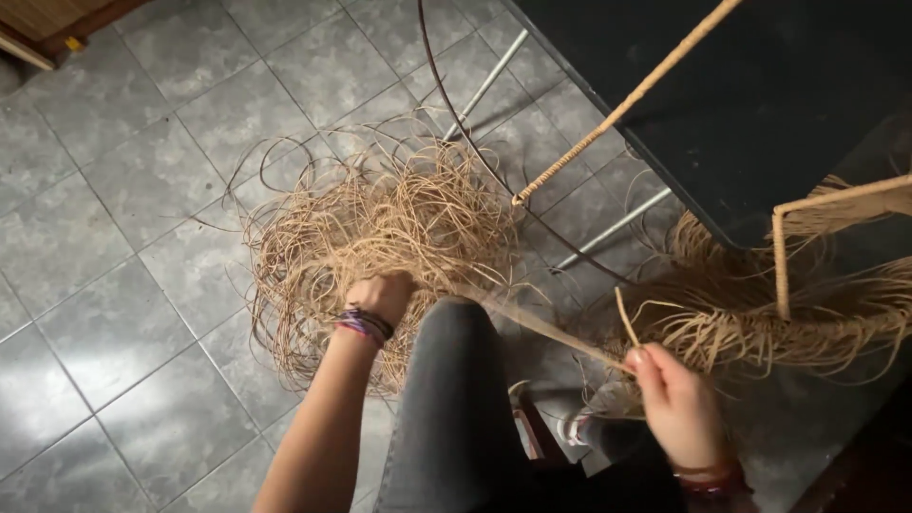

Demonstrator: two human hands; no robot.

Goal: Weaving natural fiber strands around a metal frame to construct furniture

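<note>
Here the person sits over a grey tiled floor [114, 313], one knee [454, 361] in dark trousers raised between the arms. The left hand [383, 296], bracelets at the wrist, is closed in a fist at the near edge of a loose heap of cane [380, 223] on the floor, apparently gripping strands there so the tangle stays put while one length is drawn out. The right hand [676, 399] is closed too, fingers pinched round a single strand [546, 330] that runs taut across the knee towards the left hand; it is blurred, which suggests it is under pull. A short end sticks up just beside the right fingertips. A second bundle of cane [760, 318] lies at the right, close to that hand, partly under a dark tabletop [760, 104]. A frame rod wrapped in cane [622, 103] slants down from the top edge to end above the heap, and another wrapped piece [817, 223] bends in a corner at the right, so the loose cane lies within reach of the wrapped frame. A thin dark wire hoop [465, 133] curves over the heap, and pale metal legs [608, 231] rest on the floor beneath the tabletop.
</note>
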